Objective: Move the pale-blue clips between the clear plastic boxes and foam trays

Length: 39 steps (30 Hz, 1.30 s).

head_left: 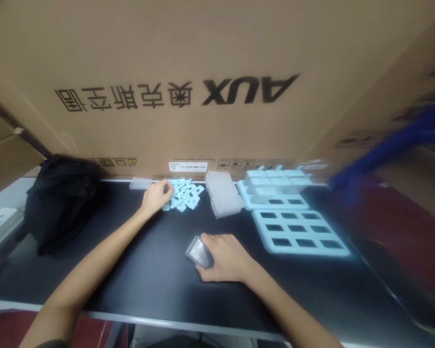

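A pile of light-blue plastic popsicle sticks (184,194) lies at the back of the black table. My left hand (156,197) reaches to the pile's left edge with its fingers curled in a pinch against the sticks; what sits between the fingertips is hidden. Nearer the front, my right hand (223,257) grips a small clear plastic popsicle mold (197,252) between thumb and fingers, tilted just above or on the tabletop, I cannot tell which. To the right of the pile stands a group of clear molds (224,194), pressed together.
On the right, a light-blue frame (300,231) with rectangular openings lies flat. Behind it, another frame (248,197) holds several molds with blue sticks (279,182). A black bag (60,203) sits left. A large cardboard box (188,130) walls the back; a blue bar (391,140) slants at right.
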{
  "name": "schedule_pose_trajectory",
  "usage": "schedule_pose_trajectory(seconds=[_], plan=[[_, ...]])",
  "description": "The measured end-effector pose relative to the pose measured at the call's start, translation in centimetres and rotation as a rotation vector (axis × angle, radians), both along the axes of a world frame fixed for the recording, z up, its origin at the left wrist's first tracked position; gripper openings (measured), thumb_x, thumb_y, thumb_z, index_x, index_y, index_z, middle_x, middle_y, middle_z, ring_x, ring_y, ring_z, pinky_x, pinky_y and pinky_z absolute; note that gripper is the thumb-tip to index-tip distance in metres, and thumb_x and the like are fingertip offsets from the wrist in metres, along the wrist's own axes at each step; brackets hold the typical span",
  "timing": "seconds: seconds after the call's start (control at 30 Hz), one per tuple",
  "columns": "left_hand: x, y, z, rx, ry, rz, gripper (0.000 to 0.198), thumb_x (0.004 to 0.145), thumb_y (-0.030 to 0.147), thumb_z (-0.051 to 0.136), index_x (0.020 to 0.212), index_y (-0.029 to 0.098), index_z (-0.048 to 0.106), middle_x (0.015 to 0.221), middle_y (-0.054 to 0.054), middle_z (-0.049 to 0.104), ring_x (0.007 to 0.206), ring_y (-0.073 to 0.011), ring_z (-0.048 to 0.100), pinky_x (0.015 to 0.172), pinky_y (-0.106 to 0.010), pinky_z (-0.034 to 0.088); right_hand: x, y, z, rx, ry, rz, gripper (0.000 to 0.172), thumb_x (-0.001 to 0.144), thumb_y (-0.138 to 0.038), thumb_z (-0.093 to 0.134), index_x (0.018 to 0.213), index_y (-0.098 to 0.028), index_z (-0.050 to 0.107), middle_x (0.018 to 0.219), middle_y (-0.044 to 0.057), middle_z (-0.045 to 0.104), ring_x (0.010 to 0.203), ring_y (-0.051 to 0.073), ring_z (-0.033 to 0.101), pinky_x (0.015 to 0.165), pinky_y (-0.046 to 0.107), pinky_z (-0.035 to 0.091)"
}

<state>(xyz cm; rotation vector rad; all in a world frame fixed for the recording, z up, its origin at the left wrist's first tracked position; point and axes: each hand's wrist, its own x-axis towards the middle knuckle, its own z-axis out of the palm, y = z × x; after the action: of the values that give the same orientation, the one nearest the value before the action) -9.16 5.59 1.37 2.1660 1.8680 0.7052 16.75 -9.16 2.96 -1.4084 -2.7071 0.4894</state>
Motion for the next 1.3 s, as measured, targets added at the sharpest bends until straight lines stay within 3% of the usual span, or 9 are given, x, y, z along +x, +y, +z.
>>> schedule_pose_trajectory(seconds=[0.2,0.43,0.5,0.67,0.77,0.87,0.97,1.17,1.3], plan=[[-0.5,-1.3,0.5,0.007,0.040,-0.014,0.020,0.098,0.040,0.054,0.097,0.027,0.069,0.093,-0.002,0.077,0.079,-0.0211,0.068,0.067,-0.028,0.044,0.1,-0.1,0.0,0.009,0.018,-0.005,0.041,0.076,-0.057,0.064,0.095,-0.021,0.060,0.088,0.007,0.075,0.077,0.026,0.071,0.062,0.031,0.033],[-1.7,-4.5,0.8,0.086,-0.052,-0.104,0.027,0.102,0.040,0.049,0.112,0.026,0.069,0.103,-0.005,0.074,0.090,-0.0214,0.068,0.083,-0.032,0.051,-0.1,-0.2,0.2,0.012,0.019,0.007,0.042,0.077,-0.057,0.064,0.096,-0.020,0.061,0.089,0.008,0.075,0.079,0.027,0.071,0.064,0.032,0.035],[-1.7,-6.3,1.4,0.073,-0.122,-0.239,0.029,0.102,0.043,0.051,0.118,0.025,0.068,0.110,-0.007,0.072,0.097,-0.0218,0.067,0.087,-0.034,0.053,-0.1,-0.2,0.1,0.011,0.023,0.005,0.042,0.077,-0.056,0.064,0.096,-0.020,0.061,0.090,0.008,0.075,0.079,0.027,0.071,0.064,0.032,0.036],[0.1,-11.4,3.3,-0.146,-0.158,-0.839,0.062,0.088,0.051,0.076,0.142,0.028,0.056,0.138,-0.012,0.063,0.123,-0.0274,0.060,0.103,-0.041,0.052,-0.2,-0.3,-0.3,0.008,0.073,0.019,0.046,0.076,-0.057,0.064,0.102,-0.019,0.062,0.095,0.009,0.075,0.083,0.027,0.071,0.067,0.032,0.039],[1.3,-13.0,3.8,-0.165,-0.134,-0.943,0.048,0.091,0.048,0.074,0.134,0.029,0.064,0.136,-0.011,0.063,0.119,-0.0251,0.062,0.101,-0.036,0.053,-0.4,-0.5,-0.5,0.016,0.109,0.040,0.046,0.076,-0.055,0.066,0.104,-0.019,0.061,0.096,0.008,0.075,0.085,0.026,0.070,0.069,0.031,0.039],[1.0,-12.8,4.1,-0.172,-0.143,-0.937,0.040,0.088,0.048,0.076,0.121,0.026,0.071,0.127,-0.011,0.064,0.110,-0.0231,0.066,0.093,-0.032,0.055,-0.5,-0.6,-0.5,-0.001,0.112,0.041,0.044,0.077,-0.058,0.068,0.099,-0.020,0.060,0.091,0.006,0.073,0.082,0.024,0.069,0.067,0.030,0.038],[-2.2,-11.5,4.5,-0.146,-0.182,-0.877,0.039,0.084,0.047,0.080,0.114,0.024,0.073,0.121,-0.011,0.066,0.107,-0.0237,0.066,0.095,-0.035,0.056,0.0,-0.5,-0.4,0.011,0.176,0.021,0.047,0.082,-0.061,0.067,0.105,-0.021,0.059,0.094,0.006,0.074,0.083,0.023,0.069,0.070,0.030,0.039],[-13.4,-7.1,3.6,0.079,-0.330,-0.258,0.044,0.083,0.055,0.078,0.109,0.021,0.070,0.118,-0.011,0.069,0.098,-0.0235,0.065,0.094,-0.042,0.058,1.6,0.1,-0.4,0.162,0.294,-0.069,0.032,0.090,-0.052,0.057,0.101,-0.021,0.059,0.077,0.002,0.067,0.069,0.018,0.063,0.068,0.028,0.038],[-17.2,-5.4,1.7,0.135,-0.201,-0.144,0.049,0.082,0.061,0.074,0.111,0.022,0.071,0.121,-0.007,0.069,0.085,-0.0174,0.062,0.091,-0.037,0.058,1.8,0.2,-0.7,0.215,0.309,-0.078,0.027,0.093,-0.047,0.052,0.095,-0.021,0.059,0.071,0.001,0.062,0.064,0.017,0.059,0.066,0.028,0.035]])
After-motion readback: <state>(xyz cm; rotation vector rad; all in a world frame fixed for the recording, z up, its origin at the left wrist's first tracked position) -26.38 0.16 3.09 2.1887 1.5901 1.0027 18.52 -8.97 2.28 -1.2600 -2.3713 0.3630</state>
